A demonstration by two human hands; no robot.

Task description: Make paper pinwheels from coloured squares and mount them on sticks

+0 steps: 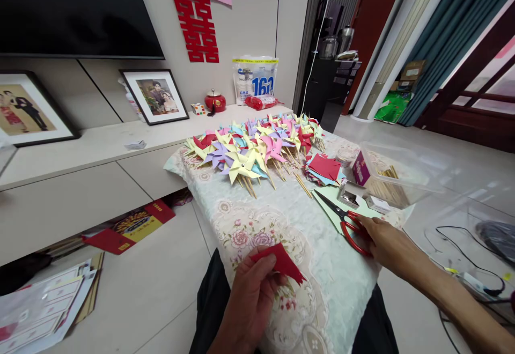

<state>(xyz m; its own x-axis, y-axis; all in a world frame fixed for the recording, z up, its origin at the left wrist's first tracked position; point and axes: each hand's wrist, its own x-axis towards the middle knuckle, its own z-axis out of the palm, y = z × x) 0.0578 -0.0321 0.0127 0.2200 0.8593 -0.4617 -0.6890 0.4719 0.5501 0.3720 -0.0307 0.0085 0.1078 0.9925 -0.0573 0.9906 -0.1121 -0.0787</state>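
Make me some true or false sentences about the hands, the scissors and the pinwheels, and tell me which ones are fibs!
1. The left hand holds a piece of red paper. True.
2. The right hand is at the handles of the scissors. True.
3. The scissors have blue handles. False: they are red.
4. A stack of paper squares lies to the right of the pinwheels. True.
5. The pinwheels are all yellow. False: there are purple, pink, red and blue ones too.
6. The red paper from sentence 1 is under the scissors. False: it is in the left hand, and pale green paper lies under the scissors.
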